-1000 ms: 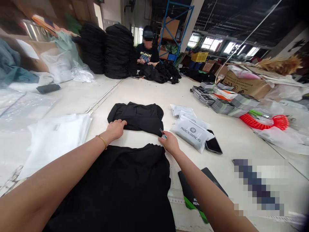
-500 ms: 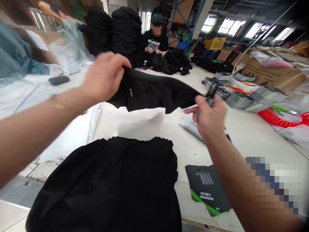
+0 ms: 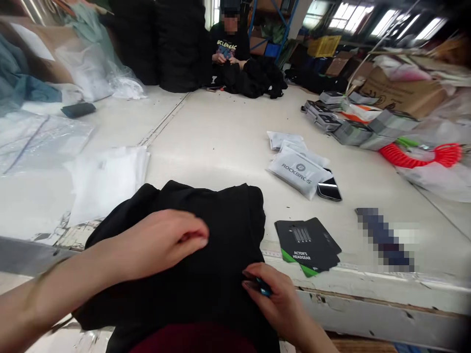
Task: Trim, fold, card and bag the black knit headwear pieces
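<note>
At the near edge of the worktop, the black cloth lies partly on it and hangs over toward the person's body. It seems gathered but not neatly folded, and it is outside any packet. Its long axis seems to run from near to far, though I cannot tell which end is its front. The left hand is above its left part with bent fingers; whether they pinch the cloth, I cannot tell. The right hand is closed around a small blue-handled tool, at the right side of the cloth. To the right lie dark cards; farther are white packets, apparently filled, beside a phone. To the left are flat white bags, apparently unfilled.
</note>
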Tool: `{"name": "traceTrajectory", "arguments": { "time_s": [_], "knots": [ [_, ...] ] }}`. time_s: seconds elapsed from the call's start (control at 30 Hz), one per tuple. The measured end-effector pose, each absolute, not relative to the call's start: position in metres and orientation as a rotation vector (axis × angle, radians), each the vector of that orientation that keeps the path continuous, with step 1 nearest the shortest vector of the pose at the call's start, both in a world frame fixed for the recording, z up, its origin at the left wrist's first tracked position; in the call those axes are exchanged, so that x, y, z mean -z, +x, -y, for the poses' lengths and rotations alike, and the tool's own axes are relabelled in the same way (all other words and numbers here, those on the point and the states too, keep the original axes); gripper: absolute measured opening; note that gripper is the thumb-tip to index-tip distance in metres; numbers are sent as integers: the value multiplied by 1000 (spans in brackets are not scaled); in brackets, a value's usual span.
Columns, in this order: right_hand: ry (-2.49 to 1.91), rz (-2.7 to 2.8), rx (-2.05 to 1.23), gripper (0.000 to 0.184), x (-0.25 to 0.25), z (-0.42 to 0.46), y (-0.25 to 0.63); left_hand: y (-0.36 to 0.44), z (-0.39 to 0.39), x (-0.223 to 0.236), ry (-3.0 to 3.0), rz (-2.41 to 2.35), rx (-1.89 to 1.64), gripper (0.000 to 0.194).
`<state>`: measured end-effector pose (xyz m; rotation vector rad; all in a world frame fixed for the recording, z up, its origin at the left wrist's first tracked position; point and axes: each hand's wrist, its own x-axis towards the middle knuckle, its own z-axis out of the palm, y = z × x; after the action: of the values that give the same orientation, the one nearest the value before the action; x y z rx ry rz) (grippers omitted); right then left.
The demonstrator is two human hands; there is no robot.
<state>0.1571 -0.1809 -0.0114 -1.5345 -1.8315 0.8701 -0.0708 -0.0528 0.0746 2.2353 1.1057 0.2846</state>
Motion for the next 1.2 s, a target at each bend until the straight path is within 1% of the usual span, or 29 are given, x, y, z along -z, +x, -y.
{"name": "traceTrajectory", "arguments": {
  "time_s": [0.03,0.07,0.1,0.2,0.27,0.33,0.4,0.53,0.6,0.67,0.73,0.83,0.97,1.0,1.2],
  "knots": [
    [-1532,1851,-812,11,13,182,151,-51,40,-76,2325,-1031,-206,24],
    [-1520,1888,-763,13,15,185,145,-30,28,-75,2372,-1046,-176,31],
    [-1498,1939,-721,16,16,188,139,-10,18,-72,2404,-1069,-164,43],
    [-1428,2068,-635,22,21,200,129,40,-3,-50,2456,-1193,-269,64],
    [-1429,2019,-662,18,22,204,129,55,-14,-33,2338,-1230,-338,70],
    [-1493,1817,-729,10,23,200,135,55,-23,-18,2177,-1206,-368,67],
    [-1599,1493,-746,8,22,187,146,48,-32,-8,2060,-1160,-413,57],
    [-1685,876,-657,21,21,140,167,35,-42,0,1828,-1049,-543,30],
    [-1634,726,-674,31,21,113,173,34,-44,-1,1713,-1002,-620,21],
    [-1576,664,-734,39,21,92,175,33,-44,-4,1628,-962,-680,16],
    [-1524,637,-805,41,20,77,174,31,-45,-6,1470,-870,-704,14],
    [-1442,599,-884,37,20,67,172,27,-47,-9,1124,-700,-716,16],
    [-1391,528,-866,37,26,66,172,24,-52,-8,934,-656,-704,26],
    [-1382,516,-863,37,29,67,173,24,-53,-7,920,-668,-692,26],
    [-1331,512,-911,34,33,71,174,26,-55,-1,774,-798,-745,9]
  ]
}}
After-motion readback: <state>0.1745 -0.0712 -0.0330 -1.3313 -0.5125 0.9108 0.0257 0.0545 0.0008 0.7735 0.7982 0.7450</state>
